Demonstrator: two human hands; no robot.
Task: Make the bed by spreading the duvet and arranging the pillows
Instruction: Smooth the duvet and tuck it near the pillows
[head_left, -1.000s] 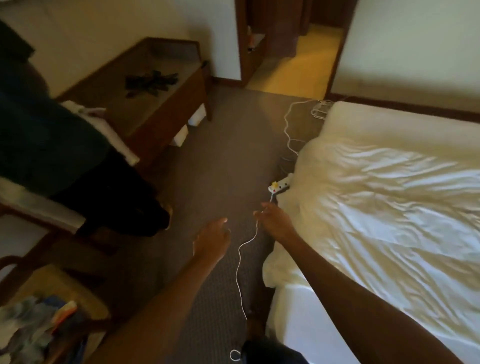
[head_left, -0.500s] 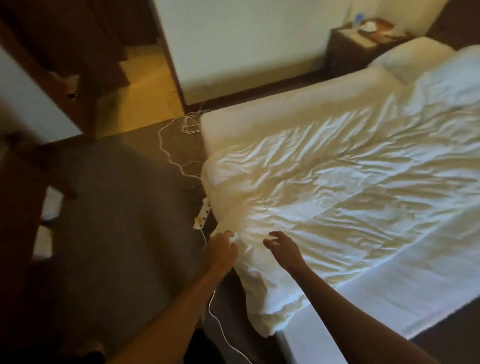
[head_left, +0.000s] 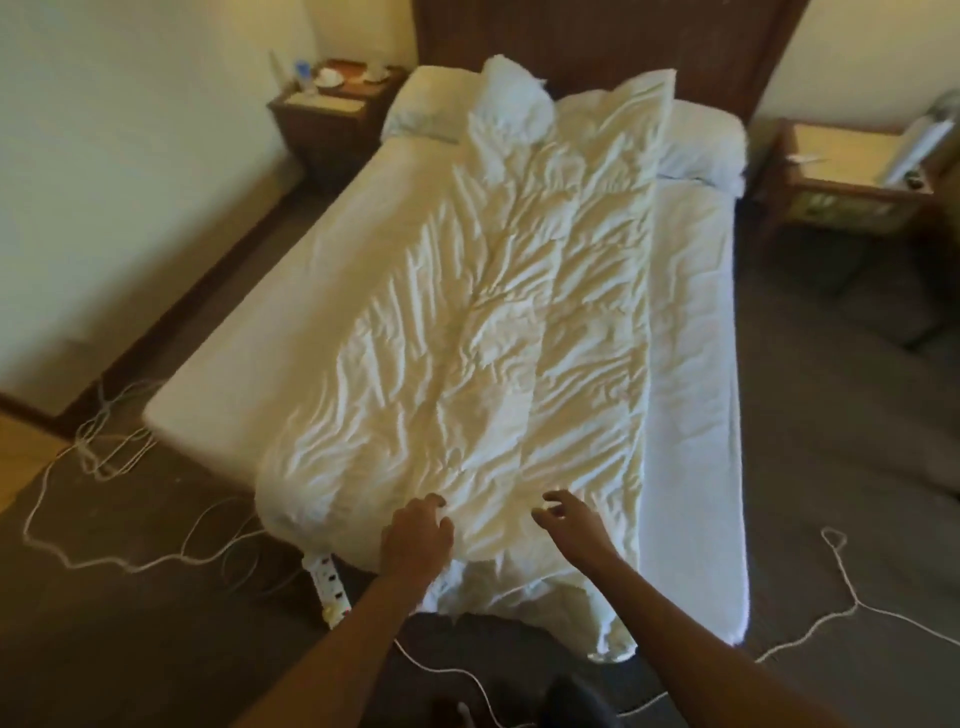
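Bedroom with a bed (head_left: 249, 364) bare down both sides, the person's hands at its foot.
Its duvet (head_left: 493, 338) lies crumpled in a narrow strip along the middle, its top end over the pillows (head_left: 421, 111); pulling one side alone would likely skew it or drag them. The left hand (head_left: 415, 538) curls its fingers (head_left: 439, 503) onto the foot hem, grip unclear; the right hand (head_left: 569, 525) hovers half-open, holding nothing. A power strip (head_left: 331, 584) and cable (head_left: 130, 556) by the feet are a trip risk. Half a second ago both hands were at the duvet's left corner, seen from the side.
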